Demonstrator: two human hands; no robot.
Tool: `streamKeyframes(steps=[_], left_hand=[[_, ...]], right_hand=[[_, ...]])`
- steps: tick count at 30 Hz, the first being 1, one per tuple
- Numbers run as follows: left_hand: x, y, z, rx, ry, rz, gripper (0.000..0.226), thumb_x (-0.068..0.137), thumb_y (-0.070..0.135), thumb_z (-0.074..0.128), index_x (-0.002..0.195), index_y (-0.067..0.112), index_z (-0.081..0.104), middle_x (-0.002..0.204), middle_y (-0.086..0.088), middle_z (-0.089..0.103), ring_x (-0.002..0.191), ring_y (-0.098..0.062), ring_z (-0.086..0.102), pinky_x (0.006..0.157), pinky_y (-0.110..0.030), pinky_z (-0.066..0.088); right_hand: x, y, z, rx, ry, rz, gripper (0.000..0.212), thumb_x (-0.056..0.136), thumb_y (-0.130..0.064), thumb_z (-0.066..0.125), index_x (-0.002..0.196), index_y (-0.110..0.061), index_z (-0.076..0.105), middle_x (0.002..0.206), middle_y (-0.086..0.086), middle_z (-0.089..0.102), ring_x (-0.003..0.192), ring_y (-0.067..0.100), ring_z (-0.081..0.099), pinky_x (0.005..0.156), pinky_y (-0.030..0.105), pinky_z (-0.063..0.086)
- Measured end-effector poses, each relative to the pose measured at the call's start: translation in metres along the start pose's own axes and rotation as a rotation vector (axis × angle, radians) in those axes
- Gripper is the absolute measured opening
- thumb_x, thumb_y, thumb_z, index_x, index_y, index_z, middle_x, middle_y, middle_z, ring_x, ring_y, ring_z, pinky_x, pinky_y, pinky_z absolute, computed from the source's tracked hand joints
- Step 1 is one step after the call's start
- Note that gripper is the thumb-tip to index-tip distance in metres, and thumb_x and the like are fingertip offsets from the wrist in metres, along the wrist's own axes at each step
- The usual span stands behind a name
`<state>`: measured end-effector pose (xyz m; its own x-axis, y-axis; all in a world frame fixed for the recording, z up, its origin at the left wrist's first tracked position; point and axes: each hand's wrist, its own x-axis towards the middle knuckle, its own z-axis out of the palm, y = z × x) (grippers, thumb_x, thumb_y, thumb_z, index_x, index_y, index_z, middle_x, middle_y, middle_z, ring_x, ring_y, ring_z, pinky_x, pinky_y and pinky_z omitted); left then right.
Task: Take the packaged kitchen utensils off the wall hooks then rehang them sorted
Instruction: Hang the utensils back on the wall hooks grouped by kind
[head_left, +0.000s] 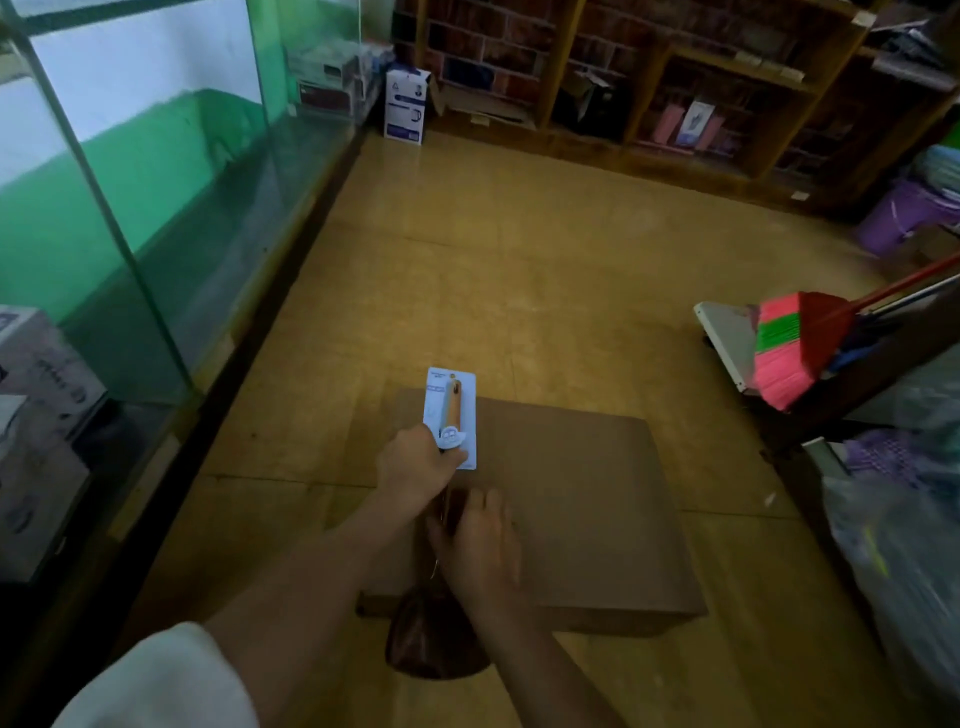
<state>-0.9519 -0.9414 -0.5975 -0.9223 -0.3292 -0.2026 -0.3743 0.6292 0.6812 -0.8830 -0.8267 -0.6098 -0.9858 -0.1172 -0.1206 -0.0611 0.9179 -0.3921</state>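
One packaged utensil, long and slim, held lengthwise over a flat cardboard box on the floor. At the far end, a pale wooden handle fastened to a white-and-blue backing card, with a small white tag at its base. At the near end, a dark brown rounded head, past the box's near edge. Gripped at the card by the left hand, with the right hand around the middle.

A shop: glass counter, wooden stock shelves, boxed goods.
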Motion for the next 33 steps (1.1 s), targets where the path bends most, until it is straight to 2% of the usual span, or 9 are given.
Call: streamKeyframes(steps=[4, 7, 11, 14, 16, 20, 24, 28, 33], left_hand=[[0.007, 0.007, 0.009, -0.016, -0.022, -0.046, 0.032, 0.079, 0.040, 0.074, 0.081, 0.012, 0.059, 0.089, -0.006, 0.068, 0.081, -0.025, 0.067, 0.060, -0.030, 0.048], [0.007, 0.006, 0.015, -0.128, -0.020, -0.108, 0.032, 0.077, 0.037, 0.077, 0.092, 0.010, 0.068, 0.092, -0.008, 0.070, 0.081, -0.025, 0.067, 0.067, -0.034, 0.056], [-0.006, 0.024, 0.017, -0.245, -0.021, -0.119, 0.033, 0.079, 0.037, 0.075, 0.092, 0.008, 0.068, 0.088, -0.008, 0.069, 0.072, -0.022, 0.064, 0.054, -0.027, 0.048], [-0.025, 0.058, 0.017, -0.248, -0.044, -0.035, 0.028, 0.075, 0.039, 0.075, 0.072, 0.013, 0.064, 0.076, -0.004, 0.066, 0.068, -0.019, 0.063, 0.050, -0.023, 0.040], [-0.043, 0.090, 0.016, -0.295, -0.062, 0.015, 0.031, 0.072, 0.040, 0.073, 0.061, 0.015, 0.058, 0.067, -0.003, 0.064, 0.063, -0.019, 0.064, 0.052, -0.025, 0.047], [-0.102, 0.175, 0.012, -0.393, -0.101, 0.193, 0.043, 0.074, 0.037, 0.074, 0.046, 0.012, 0.053, 0.049, -0.008, 0.059, 0.051, -0.025, 0.064, 0.056, -0.041, 0.058], [-0.185, 0.270, 0.013, -0.512, -0.173, 0.384, 0.035, 0.076, 0.036, 0.078, 0.062, 0.011, 0.059, 0.061, -0.016, 0.064, 0.052, -0.024, 0.062, 0.059, -0.049, 0.059], [-0.291, 0.359, 0.015, -0.600, -0.211, 0.590, 0.031, 0.076, 0.036, 0.081, 0.075, 0.017, 0.057, 0.067, -0.003, 0.065, 0.054, -0.026, 0.068, 0.054, -0.040, 0.058], [-0.422, 0.441, 0.031, -0.639, -0.275, 0.796, 0.035, 0.070, 0.048, 0.079, 0.075, 0.020, 0.058, 0.067, -0.001, 0.067, 0.060, -0.023, 0.067, 0.064, -0.049, 0.059]], right_hand=[[0.000, -0.008, 0.019, 0.061, 0.003, 0.045, 0.031, 0.104, -0.043, 0.038, 0.117, -0.020, 0.054, 0.113, -0.001, 0.058, 0.099, 0.017, 0.061, 0.076, 0.028, 0.048], [0.000, -0.009, 0.020, 0.111, 0.007, 0.064, 0.027, 0.105, -0.038, 0.038, 0.115, -0.018, 0.054, 0.107, 0.001, 0.065, 0.093, 0.021, 0.065, 0.078, 0.035, 0.053], [-0.013, 0.007, 0.004, 0.183, 0.044, 0.088, 0.030, 0.106, -0.040, 0.036, 0.116, -0.016, 0.052, 0.107, 0.004, 0.064, 0.098, 0.025, 0.064, 0.076, 0.033, 0.045], [-0.027, 0.022, -0.020, 0.298, 0.124, 0.117, 0.032, 0.105, -0.042, 0.041, 0.115, -0.016, 0.055, 0.105, 0.003, 0.064, 0.096, 0.023, 0.065, 0.080, 0.033, 0.049], [-0.038, 0.036, -0.046, 0.322, 0.203, 0.111, 0.024, 0.103, -0.034, 0.048, 0.115, -0.014, 0.057, 0.106, 0.003, 0.064, 0.094, 0.020, 0.064, 0.079, 0.031, 0.049], [-0.074, 0.073, -0.119, 0.251, 0.345, 0.135, 0.022, 0.103, -0.033, 0.045, 0.119, -0.021, 0.054, 0.107, -0.002, 0.064, 0.097, 0.019, 0.063, 0.080, 0.032, 0.047], [-0.128, 0.119, -0.204, 0.315, 0.546, 0.155, 0.029, 0.101, -0.044, 0.044, 0.124, -0.028, 0.050, 0.105, -0.003, 0.066, 0.097, 0.023, 0.065, 0.080, 0.036, 0.049], [-0.197, 0.175, -0.284, 0.196, 0.870, 0.085, 0.034, 0.098, -0.053, 0.036, 0.126, -0.036, 0.042, 0.098, -0.006, 0.068, 0.082, 0.018, 0.066, 0.066, 0.032, 0.050], [-0.294, 0.246, -0.367, 0.123, 1.089, 0.101, 0.036, 0.098, -0.055, 0.040, 0.126, -0.034, 0.047, 0.083, -0.005, 0.068, 0.067, 0.018, 0.064, 0.056, 0.038, 0.051]])
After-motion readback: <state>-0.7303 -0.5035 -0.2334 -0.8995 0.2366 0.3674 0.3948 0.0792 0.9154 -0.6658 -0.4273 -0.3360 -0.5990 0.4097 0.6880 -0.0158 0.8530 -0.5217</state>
